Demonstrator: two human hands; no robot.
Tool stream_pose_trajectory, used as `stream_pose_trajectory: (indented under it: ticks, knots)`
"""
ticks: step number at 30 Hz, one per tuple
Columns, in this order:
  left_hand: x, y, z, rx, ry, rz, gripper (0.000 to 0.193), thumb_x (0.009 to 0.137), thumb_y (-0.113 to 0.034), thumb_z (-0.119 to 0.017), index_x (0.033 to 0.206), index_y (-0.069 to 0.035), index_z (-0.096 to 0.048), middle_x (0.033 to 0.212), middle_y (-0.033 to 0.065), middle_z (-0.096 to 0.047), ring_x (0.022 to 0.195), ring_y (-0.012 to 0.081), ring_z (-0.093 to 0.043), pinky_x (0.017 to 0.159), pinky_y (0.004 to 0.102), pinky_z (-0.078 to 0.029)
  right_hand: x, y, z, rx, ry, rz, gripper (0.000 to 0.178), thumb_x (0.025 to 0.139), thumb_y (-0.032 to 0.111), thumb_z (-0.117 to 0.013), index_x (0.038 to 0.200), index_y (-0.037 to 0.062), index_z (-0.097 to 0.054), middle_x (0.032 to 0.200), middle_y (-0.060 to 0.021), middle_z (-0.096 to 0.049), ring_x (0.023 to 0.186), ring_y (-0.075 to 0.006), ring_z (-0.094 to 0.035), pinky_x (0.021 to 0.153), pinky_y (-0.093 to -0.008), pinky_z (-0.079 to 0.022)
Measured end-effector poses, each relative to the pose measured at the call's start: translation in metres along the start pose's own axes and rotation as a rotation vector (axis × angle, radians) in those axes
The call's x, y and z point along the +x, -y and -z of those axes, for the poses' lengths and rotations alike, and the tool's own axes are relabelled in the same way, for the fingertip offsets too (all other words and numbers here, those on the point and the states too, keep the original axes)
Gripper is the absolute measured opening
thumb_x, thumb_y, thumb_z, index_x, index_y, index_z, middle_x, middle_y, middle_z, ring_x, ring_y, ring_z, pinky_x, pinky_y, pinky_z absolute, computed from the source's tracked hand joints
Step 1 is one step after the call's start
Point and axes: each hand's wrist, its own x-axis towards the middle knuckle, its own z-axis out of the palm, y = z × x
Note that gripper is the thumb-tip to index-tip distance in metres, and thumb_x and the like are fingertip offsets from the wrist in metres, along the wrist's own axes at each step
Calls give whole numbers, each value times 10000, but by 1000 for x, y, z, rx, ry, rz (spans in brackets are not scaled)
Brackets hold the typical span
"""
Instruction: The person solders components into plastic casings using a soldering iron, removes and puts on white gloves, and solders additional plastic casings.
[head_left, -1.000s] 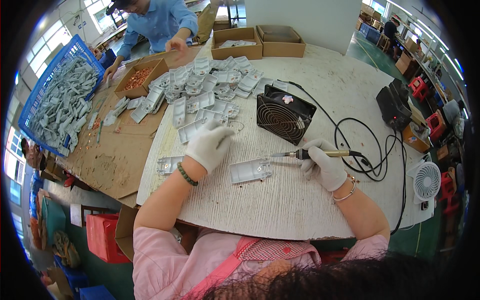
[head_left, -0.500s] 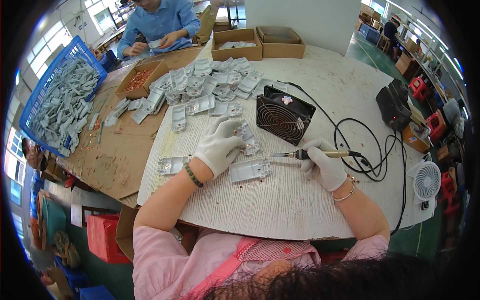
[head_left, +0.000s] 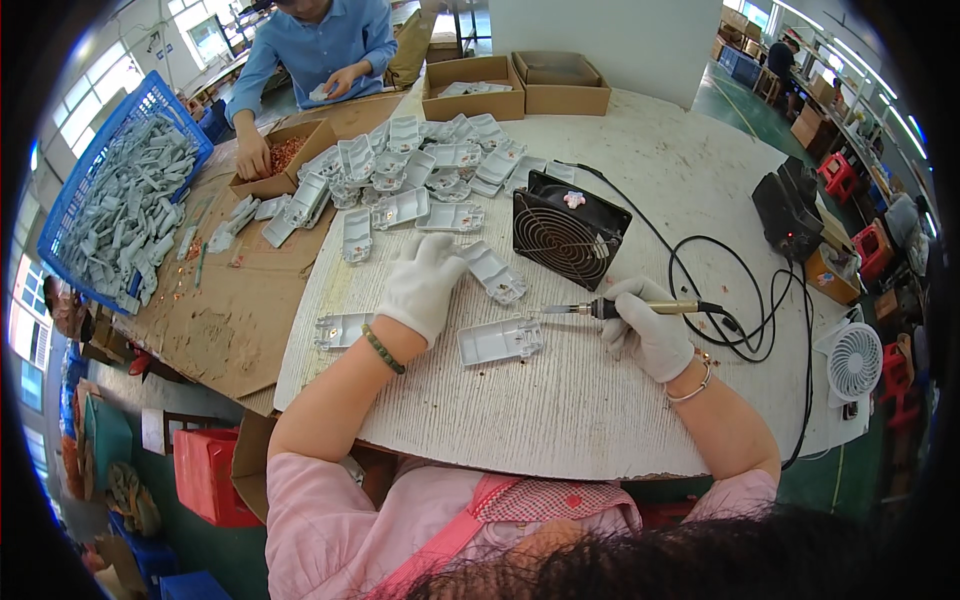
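Note:
My right hand (head_left: pixel 645 335), in a white glove, is closed around a soldering iron (head_left: pixel 668 307) whose tip points left. My gloved left hand (head_left: pixel 418 285) is open over the table, its fingers stretched forward and holding nothing. Close by its thumb lies a grey plastic battery case (head_left: pixel 493 272), tilted on the white tabletop; I cannot tell whether they touch. Below the iron's tip rests a second case (head_left: pixel 499 341), and a third case (head_left: pixel 343 330) lies left of my wrist, partly hidden by it.
A black fan (head_left: pixel 568 230) stands beyond my hands. A pile of cases (head_left: pixel 400 165) covers the far left, near a blue basket (head_left: pixel 70 235) of grey parts. Black cable (head_left: pixel 690 250) loops to a dark power unit (head_left: pixel 785 215). A co-worker's hand (head_left: pixel 253 158) is in a box of copper-coloured parts.
My left hand has let go of the tilted battery case and drawn slightly left. My right hand stays put with the iron. The co-worker's hand has moved down into the box.

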Motion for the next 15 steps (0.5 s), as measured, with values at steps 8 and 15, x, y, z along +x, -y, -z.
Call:
stream_pose_trajectory:
  ticks: [8, 15]
  knots:
    - [2, -4, 0, -137, -13, -149, 175, 767, -70, -723, 928, -86, -655, 1304, 120, -564, 1222, 351, -527, 989, 412, -471, -1, 1, 0, 13, -11, -24, 162, 940, 152, -569, 975, 4, -624, 784, -83, -676, 582, -108, -632, 521, -244, -548]
    - [0, -6, 4, -341, 197, -164, 167, 794, -159, -721, 911, -74, -637, 1268, 136, -576, 1149, 338, -555, 973, 417, -459, 1, -2, 1, -1, -9, -27, 106, 983, 99, -501, 1027, 34, -572, 768, -87, -662, 549, -111, -619, 479, -250, -523]
